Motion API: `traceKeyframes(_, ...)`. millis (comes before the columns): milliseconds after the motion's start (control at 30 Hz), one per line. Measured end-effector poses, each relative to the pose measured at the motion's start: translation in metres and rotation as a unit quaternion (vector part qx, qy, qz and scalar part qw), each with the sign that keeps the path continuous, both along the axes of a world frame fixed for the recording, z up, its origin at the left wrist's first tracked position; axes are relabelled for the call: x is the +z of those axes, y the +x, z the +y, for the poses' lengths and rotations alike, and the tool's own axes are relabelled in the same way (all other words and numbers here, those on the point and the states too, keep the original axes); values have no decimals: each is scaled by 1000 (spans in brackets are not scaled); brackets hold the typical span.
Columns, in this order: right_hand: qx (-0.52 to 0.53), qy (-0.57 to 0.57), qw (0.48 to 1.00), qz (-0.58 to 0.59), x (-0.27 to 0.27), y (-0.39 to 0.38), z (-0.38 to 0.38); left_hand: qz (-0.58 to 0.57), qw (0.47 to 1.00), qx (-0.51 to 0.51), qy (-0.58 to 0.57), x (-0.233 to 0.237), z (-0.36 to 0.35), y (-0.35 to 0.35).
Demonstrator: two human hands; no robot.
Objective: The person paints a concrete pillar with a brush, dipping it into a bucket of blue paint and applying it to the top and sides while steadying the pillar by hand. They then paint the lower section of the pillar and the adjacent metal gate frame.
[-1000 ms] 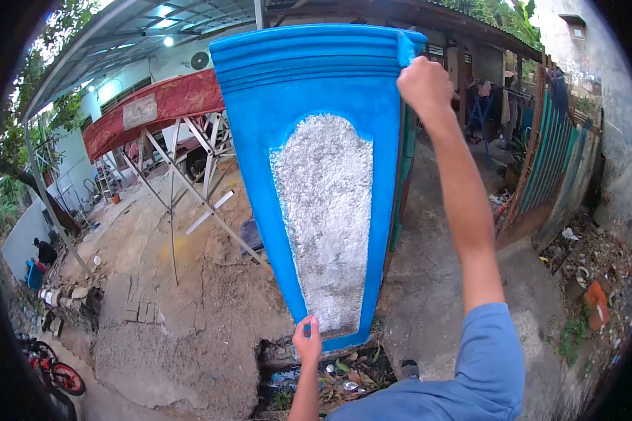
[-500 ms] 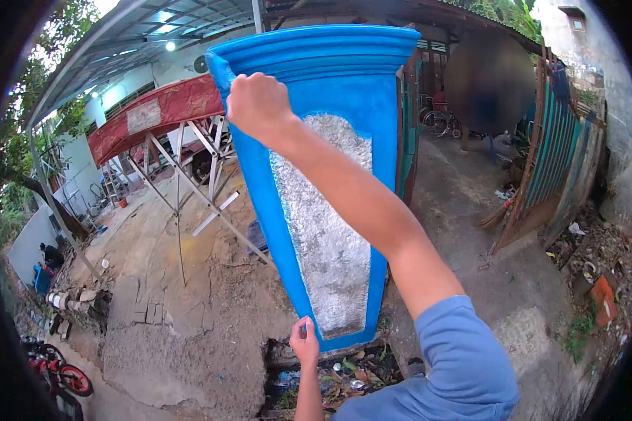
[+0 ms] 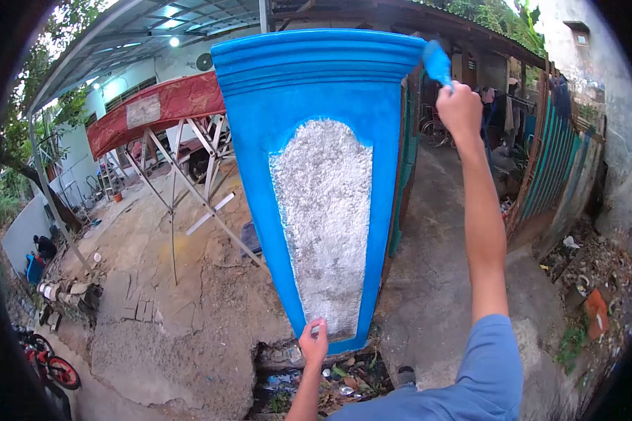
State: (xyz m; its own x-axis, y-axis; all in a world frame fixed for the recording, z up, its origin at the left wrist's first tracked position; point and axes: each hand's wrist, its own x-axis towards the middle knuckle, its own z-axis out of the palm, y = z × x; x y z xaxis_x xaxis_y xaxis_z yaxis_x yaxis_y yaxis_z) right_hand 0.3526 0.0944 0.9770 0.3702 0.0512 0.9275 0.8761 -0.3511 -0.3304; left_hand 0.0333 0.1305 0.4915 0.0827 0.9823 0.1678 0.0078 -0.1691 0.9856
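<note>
A tall pillar (image 3: 256, 161) with a blue painted frame and stepped cornice stands in front of me. Its recessed panel (image 3: 323, 210) is rough and whitish grey. At the cornice's upper right corner, my right hand (image 3: 460, 109) is closed around a paintbrush (image 3: 437, 64), its blue-coated head raised beside the edge. Low down, my left hand (image 3: 314, 342) is near the pillar's base, overlapping the lower blue border in this view. Its fingers are curled in toward the thumb, and whatever they may hold is hidden.
A red-covered frame (image 3: 158, 112) on crossed metal legs stands left of the pillar. Below the base is a ditch (image 3: 344, 379) with leaves and litter. A green corrugated gate (image 3: 541, 175) stands at the right, and a red motorcycle (image 3: 53, 365) is at the lower left.
My right hand has swung from the cornice's left corner across to its right corner, bringing the paintbrush into sight. My left hand stays low by the base.
</note>
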Motion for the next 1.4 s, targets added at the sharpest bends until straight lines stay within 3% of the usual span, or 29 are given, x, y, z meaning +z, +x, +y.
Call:
traceKeyframes(67, -26, 21, 999, -8, 2, 0, 2, -4, 1000, -6, -6, -4, -3, 5)
traceKeyframes(133, -27, -34, 999, 23, 10, -10, 12, -14, 998, -10, 66, -11, 2, 8)
traceKeyframes(233, -15, -51, 998, 16, 17, -56, 57, -9, 999, -5, 52, 1, 0, 3)
traceKeyframes(500, 128, -38, 987, -86, 19, -222, 128, -53, 992, 66, 90, -10, 11, -30)
traceKeyframes(600, 190, -71, 972, -121, 17, -275, 138, -30, 995, 84, 51, -4, 2, -43)
traceKeyframes(667, 254, -83, 953, -144, 18, -303, 142, -77, 994, 75, -4, 3, -2, -50)
traceKeyframes(767, 294, -86, 936, -176, 21, -324, 138, -103, 991, 86, -7, -18, 6, -56)
traceKeyframes(900, 241, -131, 950, -146, 38, -306, 130, -92, 991, 99, -10, -14, 7, -60)
traceKeyframes(1200, 82, -114, 988, -56, 61, -168, 74, -89, 994, 66, 11, 0, 11, -45)
traceKeyframes(1400, 38, -89, 995, -11, 40, -172, 48, -55, 998, 40, -3, 6, 10, -45)
